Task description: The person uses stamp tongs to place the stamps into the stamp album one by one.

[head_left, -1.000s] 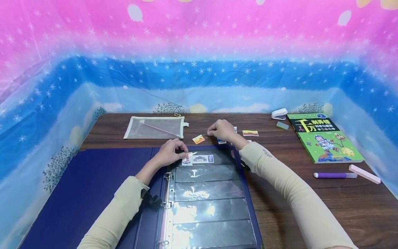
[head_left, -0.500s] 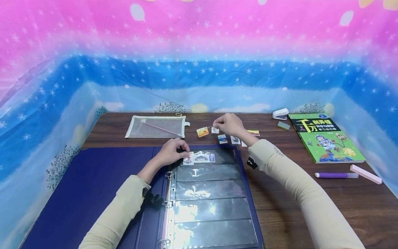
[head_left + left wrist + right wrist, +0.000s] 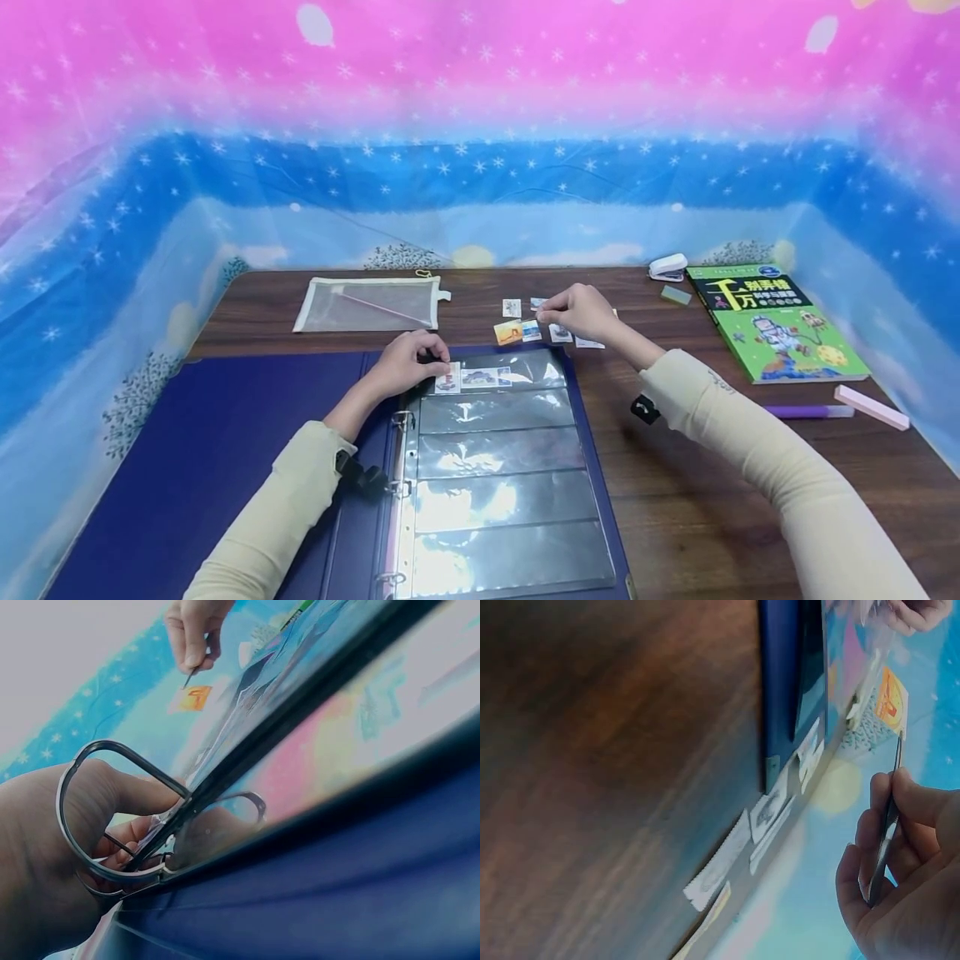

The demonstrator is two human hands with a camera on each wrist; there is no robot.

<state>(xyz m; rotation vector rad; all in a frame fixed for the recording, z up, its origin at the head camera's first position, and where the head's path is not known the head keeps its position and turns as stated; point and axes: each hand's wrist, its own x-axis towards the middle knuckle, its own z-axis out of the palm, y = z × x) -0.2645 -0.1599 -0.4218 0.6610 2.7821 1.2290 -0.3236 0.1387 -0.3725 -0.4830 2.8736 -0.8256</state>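
Observation:
My right hand grips a pair of metal tweezers between thumb and fingers. An orange stamp hangs at the tweezers' tips, raised above the table. My left hand is at the top strip of the black stamp page, thumb and fingertips pinching its clear plastic beside a ring. Under that strip sit a red-and-white stamp and a wider stamp. The page lies in a dark blue ring binder, open on the table.
Several loose stamps, one a small grey-white stamp, lie beyond the binder. A mesh zip pouch lies at the back left. To the right are a white stapler, an eraser, a green book, a purple marker and a pink bar.
My right hand has moved right, carrying the orange stamp in the tweezers over the loose stamps. My left hand stays at the top strip.

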